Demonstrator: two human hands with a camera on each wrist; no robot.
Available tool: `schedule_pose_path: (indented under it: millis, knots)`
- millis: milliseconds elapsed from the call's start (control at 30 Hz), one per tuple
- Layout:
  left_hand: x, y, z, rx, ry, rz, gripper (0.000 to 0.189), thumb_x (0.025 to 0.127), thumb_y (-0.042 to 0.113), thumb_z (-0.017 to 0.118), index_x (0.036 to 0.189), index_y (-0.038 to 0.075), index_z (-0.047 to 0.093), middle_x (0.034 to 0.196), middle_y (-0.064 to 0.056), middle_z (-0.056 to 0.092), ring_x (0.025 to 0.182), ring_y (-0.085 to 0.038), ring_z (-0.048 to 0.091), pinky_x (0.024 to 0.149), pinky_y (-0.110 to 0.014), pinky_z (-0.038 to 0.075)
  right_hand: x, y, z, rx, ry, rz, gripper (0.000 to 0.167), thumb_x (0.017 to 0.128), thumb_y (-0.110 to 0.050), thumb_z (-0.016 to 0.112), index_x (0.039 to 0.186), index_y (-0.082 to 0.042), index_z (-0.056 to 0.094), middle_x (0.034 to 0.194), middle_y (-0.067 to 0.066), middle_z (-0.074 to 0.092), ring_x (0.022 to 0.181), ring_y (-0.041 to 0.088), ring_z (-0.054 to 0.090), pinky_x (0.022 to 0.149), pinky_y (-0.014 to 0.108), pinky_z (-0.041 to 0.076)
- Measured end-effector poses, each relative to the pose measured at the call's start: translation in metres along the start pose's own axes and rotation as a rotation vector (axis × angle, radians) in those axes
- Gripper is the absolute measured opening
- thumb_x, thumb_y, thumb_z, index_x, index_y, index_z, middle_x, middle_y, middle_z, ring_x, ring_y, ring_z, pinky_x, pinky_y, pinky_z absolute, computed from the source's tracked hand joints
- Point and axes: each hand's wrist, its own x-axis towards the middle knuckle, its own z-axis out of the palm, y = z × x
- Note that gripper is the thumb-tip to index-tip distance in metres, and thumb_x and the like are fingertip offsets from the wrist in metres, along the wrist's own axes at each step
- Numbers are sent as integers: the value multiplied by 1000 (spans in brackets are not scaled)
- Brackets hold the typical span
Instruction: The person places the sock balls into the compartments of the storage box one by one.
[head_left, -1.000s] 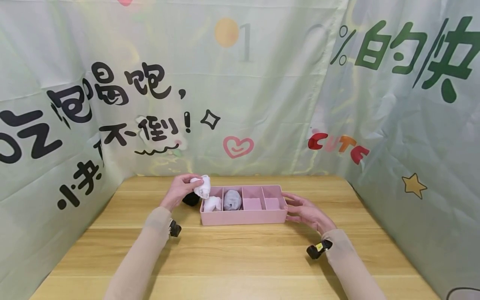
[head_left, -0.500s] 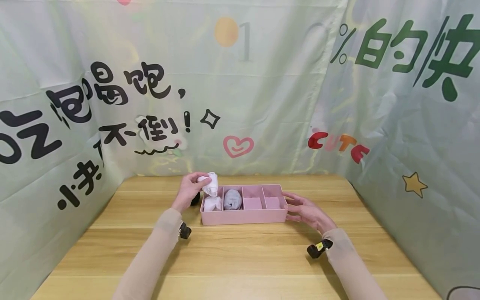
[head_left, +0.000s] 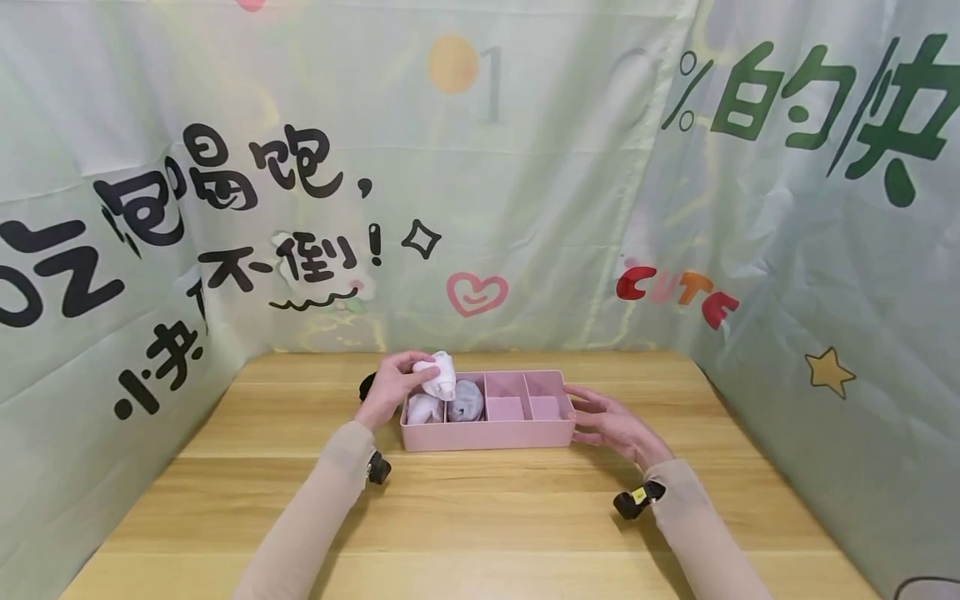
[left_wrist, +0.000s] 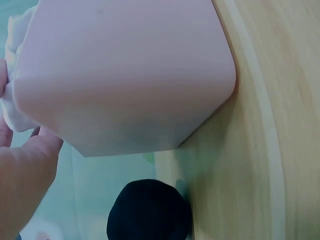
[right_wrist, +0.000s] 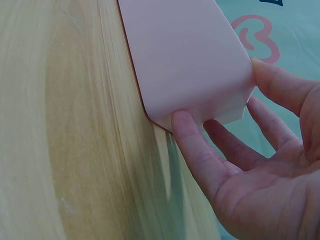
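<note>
Closest are two beige sleeves, each ending in a small black wrist camera above the wooden table. Beyond the right cuff, the right hand reaches the right end of a pink four-compartment organizer box — its fingers spread apart and only gently bent, tips against the end wall and corner. The box stands flat on the table between the two hands, its long side towards the person.

The left hand comes in over the box's left end and pinches a rolled white cloth between thumb and fingers. That cloth is above the two leftmost compartments, well apart from the right hand; whether it touches the grey bundle beneath, I cannot tell.

Below the left hand, a white bundle sits in the first compartment; the grey one fills the second. Just past the left hand, partly hidden by it, a black bundle lies on the table left of the box. Farthest back hangs a pale green printed curtain — a pink heart shows behind the box.
</note>
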Motion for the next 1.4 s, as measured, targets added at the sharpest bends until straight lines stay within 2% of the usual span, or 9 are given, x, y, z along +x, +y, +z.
schedule_pose_path:
  millis: [267, 500, 733, 900, 1033, 1333, 1400]
  knots:
    - [1, -3, 9, -29, -75, 60, 37, 83, 6, 77, 116, -5, 65, 96, -4, 70, 82, -12, 65, 73, -25, 57, 0, 1, 1, 2, -1, 4, 64, 99, -8, 55, 156, -15, 27, 159, 23, 24, 134, 34, 45, 103, 45, 47]
    - [0, -3, 17, 68, -75, 93, 36, 81, 8, 80, 113, -1, 69, 99, -6, 71, 83, -10, 63, 73, -21, 54, 0, 1, -1, -4, -5, -5, 63, 99, -5, 53, 156, -13, 26, 159, 24, 23, 132, 34, 47, 103, 46, 47]
    - [0, 0, 28, 106, -108, 85, 37, 81, 13, 81, 114, 3, 69, 101, -6, 72, 85, -11, 62, 73, -22, 53, 1, 2, -2, -1, -16, -4, 64, 100, -4, 53, 156, -12, 25, 159, 25, 23, 128, 29, 51, 103, 46, 47]
    - [2, -1, 37, 70, -136, 110, 36, 83, 8, 78, 116, -1, 67, 98, -6, 71, 82, -11, 62, 71, -23, 53, 1, 0, 0, 13, -25, 2, 65, 100, -8, 54, 157, -12, 23, 159, 25, 22, 130, 30, 48, 104, 45, 47]
    - [3, -1, 46, 43, -134, 122, 34, 83, 4, 76, 115, -4, 66, 98, -8, 70, 82, -12, 63, 73, -26, 55, 1, -1, 1, 16, -29, 7, 64, 100, -9, 54, 157, -13, 23, 159, 23, 22, 130, 30, 48, 104, 45, 47]
    - [1, 0, 66, 114, -153, 112, 32, 83, 13, 79, 113, 6, 70, 105, -9, 71, 84, -12, 62, 71, -25, 53, 1, 0, -1, 7, -30, -7, 63, 101, -7, 52, 157, -12, 23, 159, 24, 22, 129, 28, 49, 105, 47, 46]
    - [0, -2, 70, 116, -156, 111, 32, 83, 13, 79, 113, 6, 70, 106, -10, 70, 85, -12, 62, 71, -25, 53, 0, 1, -2, 2, -31, -10, 64, 100, -7, 53, 156, -13, 24, 159, 24, 22, 133, 33, 46, 105, 47, 46]
